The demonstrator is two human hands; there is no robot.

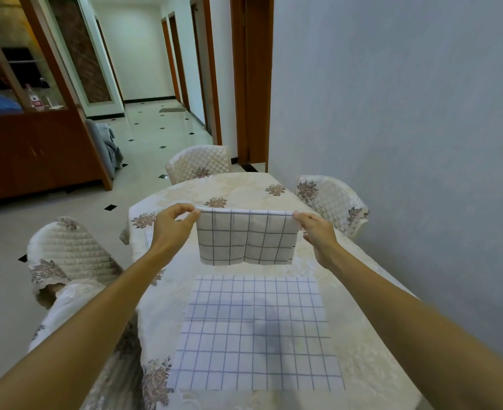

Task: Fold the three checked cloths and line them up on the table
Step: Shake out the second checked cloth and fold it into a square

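Observation:
A white cloth with dark checks (245, 236) hangs doubled over in the air above the table's middle. My left hand (171, 224) pinches its top left corner and my right hand (315, 230) pinches its top right corner, so the folded edge is stretched level between them. Nearer to me a larger checked cloth (256, 332) lies spread flat on the table, with a crease across its middle. A pale edge, perhaps of another cloth (149, 236), shows behind my left wrist; I cannot tell what it is.
The table (244, 187) wears a cream cloth with flower prints and stands against the grey wall (407, 113) on the right. Quilted chairs stand at the far end (198, 162), the right (333, 202) and the left (66, 253). Tiled floor lies to the left.

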